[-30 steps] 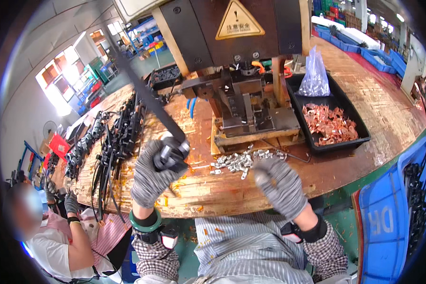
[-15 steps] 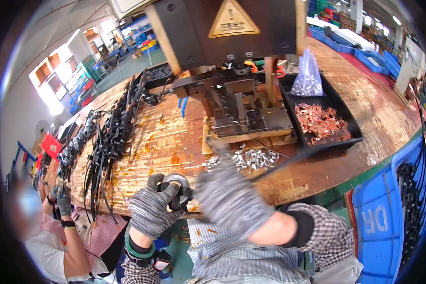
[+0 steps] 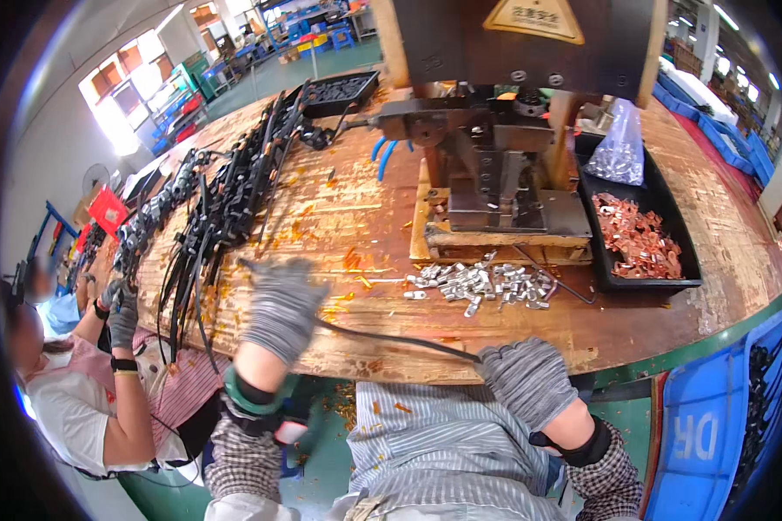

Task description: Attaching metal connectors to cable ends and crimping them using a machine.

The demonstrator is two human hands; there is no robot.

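Right hand (image 3: 530, 382), gray knit glove, lower right of center: fingers curled around one end of a black cable (image 3: 400, 337), probably a firm grip to steady that end. Left hand (image 3: 280, 308), lower left of center, is blurred at the cable's other visible end; can't tell if it grips. Cable spans between them over the near edge of the surface (image 3: 365, 234), bowed slightly, so likely not under much pull.

Blue crate (image 3: 725, 382), lower right, beside the surface, black cables inside; presumably there for easy reach.

Loose silver metal pieces (image 3: 482, 285), center right, heaped just in front of the press (image 3: 513, 182), likely so they can be picked singly. Press sits on a wooden base (image 3: 504, 247), perhaps for height. Black tray (image 3: 652, 285), right, holds copper-colored pieces (image 3: 636, 239) and, behind them, a clear bag (image 3: 619, 148), apparently to keep parts apart.

Black cable bundle (image 3: 208, 226), left, lies lengthwise, probably to limit tangling. Another black tray (image 3: 372, 85) with dark parts, upper middle.
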